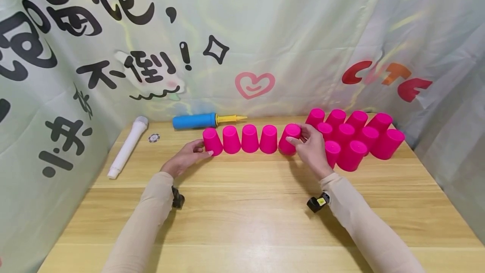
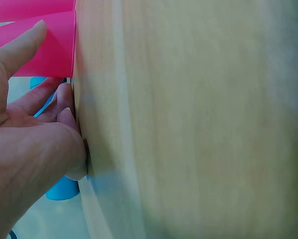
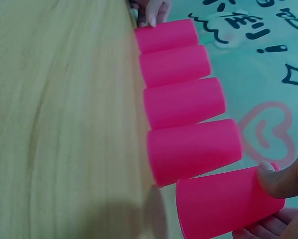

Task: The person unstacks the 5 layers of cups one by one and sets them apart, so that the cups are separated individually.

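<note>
Several pink cups stand upside down in a row on the wooden table [image 1: 242,205]. At the row's left end my left hand [image 1: 185,157] pinches the outermost pink cup [image 1: 212,142], its thumb [image 2: 27,47] along the front and its fingers around the far side. My right hand [image 1: 312,146] holds another pink cup [image 1: 289,139] between thumb and fingers at the row's right end. In the right wrist view this held cup [image 3: 223,204] is slightly tilted, with a gap between it and the neighbouring cup [image 3: 196,152].
More upside-down pink cups [image 1: 352,155] stand grouped at the right, close beside my right hand. Behind the row lies a blue pump [image 1: 195,121] with a yellow nozzle. A white microphone-like tube [image 1: 128,147] and a small round chip [image 1: 153,138] lie at the left. Printed cloth [image 1: 303,33] hangs behind.
</note>
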Demonstrator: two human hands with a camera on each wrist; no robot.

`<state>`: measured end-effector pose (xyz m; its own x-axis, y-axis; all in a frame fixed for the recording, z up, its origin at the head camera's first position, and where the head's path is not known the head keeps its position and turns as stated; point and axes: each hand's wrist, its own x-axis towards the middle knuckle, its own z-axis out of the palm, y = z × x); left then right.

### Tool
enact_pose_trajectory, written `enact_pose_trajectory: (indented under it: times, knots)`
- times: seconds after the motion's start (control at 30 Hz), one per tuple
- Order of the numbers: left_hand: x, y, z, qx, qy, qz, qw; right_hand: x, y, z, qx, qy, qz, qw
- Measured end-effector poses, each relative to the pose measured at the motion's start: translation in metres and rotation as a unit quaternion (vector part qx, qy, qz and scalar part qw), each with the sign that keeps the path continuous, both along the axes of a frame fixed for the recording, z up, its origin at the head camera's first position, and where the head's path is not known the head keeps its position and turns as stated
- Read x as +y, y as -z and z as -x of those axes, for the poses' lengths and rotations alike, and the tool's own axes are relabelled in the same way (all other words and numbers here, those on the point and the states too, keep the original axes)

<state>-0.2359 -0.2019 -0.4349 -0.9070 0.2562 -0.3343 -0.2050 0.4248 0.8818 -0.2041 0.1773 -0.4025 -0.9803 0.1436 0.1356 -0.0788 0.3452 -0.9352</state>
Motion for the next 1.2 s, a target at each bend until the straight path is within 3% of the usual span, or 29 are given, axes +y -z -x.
enact_pose_trajectory:
  times: [0.17, 0.27, 0.5, 0.63, 0.93, 1.2]
  knots:
    - [0.005, -0.019, -0.012, 0.011, 0.016, 0.001, 0.9998, 0.001, -0.012, -0.009, 0.02, -0.016, -0.005, 1.0]
    - [0.005, -0.02, -0.013, 0.011, 0.016, -0.002, 0.9998, 0.001, -0.021, -0.017, 0.04, -0.028, -0.004, 0.999]
    - [-0.002, 0.006, 0.002, 0.0, 0.003, -0.007, 1.0, 0.006, -0.044, -0.042, 0.068, -0.041, -0.021, 0.997]
    - [-0.004, 0.012, 0.004, 0.008, 0.003, -0.007, 0.9999, 0.014, -0.055, -0.057, 0.082, -0.037, -0.023, 0.996]
    - [-0.004, 0.012, 0.005, 0.013, 0.002, 0.001, 0.9999, 0.055, -0.07, -0.077, 0.095, 0.033, -0.019, 0.995]
    - [-0.002, 0.009, 0.003, 0.006, 0.0, -0.005, 1.0, 0.098, -0.074, -0.084, 0.093, 0.09, 0.094, 0.987]
